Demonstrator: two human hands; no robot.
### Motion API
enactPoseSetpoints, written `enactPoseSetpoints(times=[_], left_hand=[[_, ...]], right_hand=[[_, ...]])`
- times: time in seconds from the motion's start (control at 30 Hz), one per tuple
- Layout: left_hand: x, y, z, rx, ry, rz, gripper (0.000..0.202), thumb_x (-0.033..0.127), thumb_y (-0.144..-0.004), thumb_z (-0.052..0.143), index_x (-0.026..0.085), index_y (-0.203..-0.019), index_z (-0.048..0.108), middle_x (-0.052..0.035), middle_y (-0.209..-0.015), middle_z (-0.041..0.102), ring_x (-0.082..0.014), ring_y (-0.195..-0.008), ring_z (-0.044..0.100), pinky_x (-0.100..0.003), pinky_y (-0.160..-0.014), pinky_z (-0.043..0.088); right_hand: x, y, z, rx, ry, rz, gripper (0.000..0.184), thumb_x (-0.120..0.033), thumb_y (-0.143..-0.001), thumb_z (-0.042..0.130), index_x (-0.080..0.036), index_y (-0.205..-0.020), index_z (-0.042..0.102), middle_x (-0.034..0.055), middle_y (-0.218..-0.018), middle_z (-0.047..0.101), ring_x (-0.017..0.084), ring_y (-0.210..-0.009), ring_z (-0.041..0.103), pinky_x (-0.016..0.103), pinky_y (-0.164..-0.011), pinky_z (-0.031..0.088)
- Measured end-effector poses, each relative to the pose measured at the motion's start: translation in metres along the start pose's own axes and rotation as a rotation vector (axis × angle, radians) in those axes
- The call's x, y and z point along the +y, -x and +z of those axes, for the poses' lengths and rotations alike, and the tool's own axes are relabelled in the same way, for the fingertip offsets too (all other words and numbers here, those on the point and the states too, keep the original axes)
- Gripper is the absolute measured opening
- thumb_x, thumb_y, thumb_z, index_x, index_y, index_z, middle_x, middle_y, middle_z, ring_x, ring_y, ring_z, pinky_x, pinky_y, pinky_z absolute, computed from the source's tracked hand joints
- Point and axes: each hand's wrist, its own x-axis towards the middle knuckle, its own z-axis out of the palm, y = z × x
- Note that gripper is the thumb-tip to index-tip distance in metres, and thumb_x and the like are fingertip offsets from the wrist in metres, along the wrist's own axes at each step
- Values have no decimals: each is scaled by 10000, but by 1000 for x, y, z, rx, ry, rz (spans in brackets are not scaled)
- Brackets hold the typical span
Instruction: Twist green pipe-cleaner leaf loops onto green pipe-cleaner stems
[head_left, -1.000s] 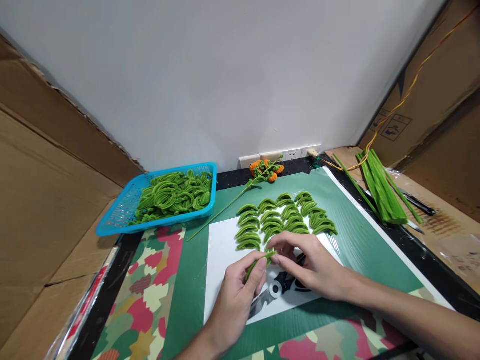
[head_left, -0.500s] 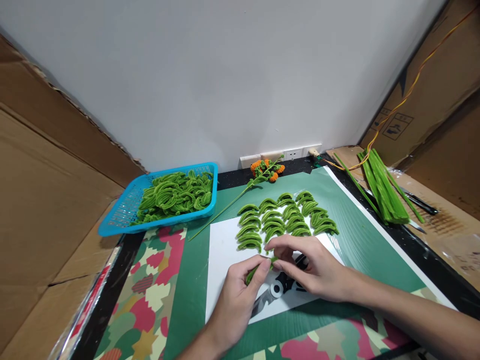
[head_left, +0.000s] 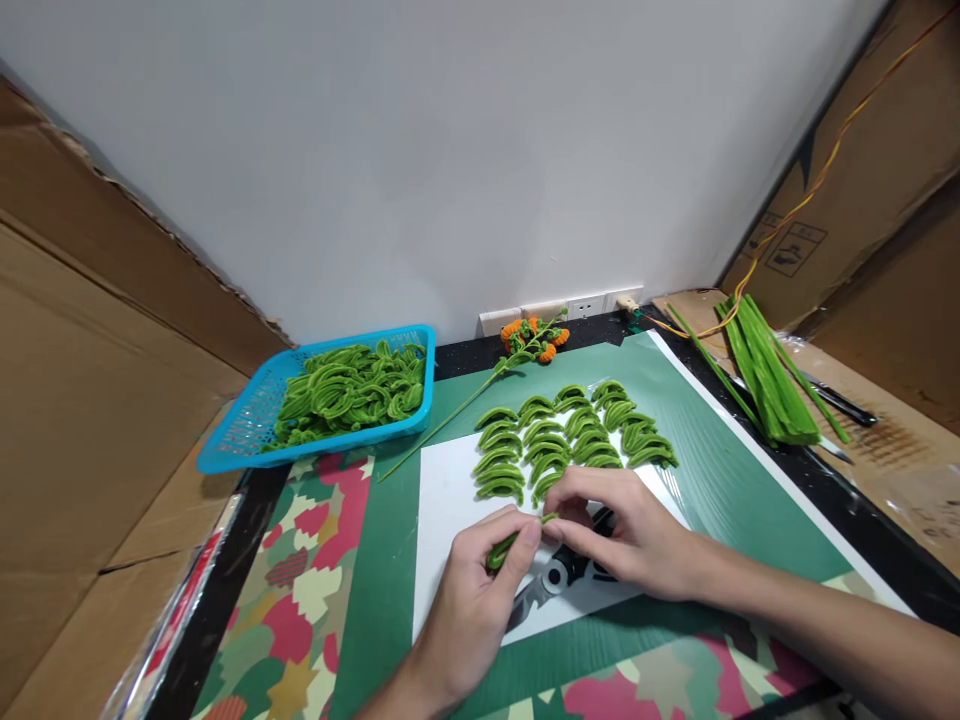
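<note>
A fuzzy green pipe-cleaner piece [head_left: 501,552] is pinched between thumb and fingers of my left hand [head_left: 480,590]. Its far end pokes out at the left fingertips, where my right hand [head_left: 615,525] meets it with thumb and index finger closed. Just beyond my hands, several curved green pipe-cleaner leaves [head_left: 547,435] lie in columns across the white sheet [head_left: 442,500] and the green mat. Beneath my hands rests a grey-and-black tool with a round pivot [head_left: 553,577], partly hidden by the right hand.
At left a blue basket [head_left: 431,385] holds a heap of green leaves. A stemmed orange flower [head_left: 529,335] lies at the back. Green pipe-cleaner stems [head_left: 772,385] and a black-handled knife [head_left: 844,402] are at right. An orange wire [head_left: 814,190] runs to a wall socket [head_left: 586,308].
My right fingers have drawn closer together at the end of the green piece, the index finger lowering toward the thumb. The left hand has barely shifted.
</note>
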Motion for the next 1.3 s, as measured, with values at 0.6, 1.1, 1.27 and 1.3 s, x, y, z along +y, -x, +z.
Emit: enactPoseSetpoints(times=[0.6, 1.1, 1.27, 1.3], left_hand=[[-7, 1, -2, 119, -70, 79, 297, 431, -1081, 654, 229, -1023, 865, -27, -868, 598, -179, -807, 579, -256, -707, 449], [0, -14, -7, 77, 549, -295, 422, 578, -995, 720, 215, -915, 520, 56, -724, 639, -14, -383, 377, -126, -380, 204], [7, -12, -9, -68, 714, -383, 411, 497, -954, 800, 204, -910, 514, 62, -761, 623, 21, -385, 297, -122, -388, 158], [7, -12, -9, -94, 740, -388, 404, 485, -952, 803, 204, -907, 516, 65, -768, 617, 23, -383, 294, -127, -393, 176]], right_hand=[[-6, -3, -3, 51, 72, -22, 187, -259, -1073, 614, -199, -908, 677, 6, -791, 677, 139, -686, 583, 254, -639, 441], [6, -3, -5, 206, 236, -344, 111, -139, -1078, 590, -179, -1038, 685, 35, -814, 669, 150, -690, 594, 263, -619, 466], [4, -5, -9, 230, 253, -359, 118, -160, -1084, 587, -189, -1033, 689, 41, -813, 686, 155, -674, 600, 268, -601, 475], [3, -5, -9, 234, 254, -359, 117, -157, -1083, 589, -188, -1035, 690, 43, -819, 692, 155, -677, 603, 268, -604, 477]])
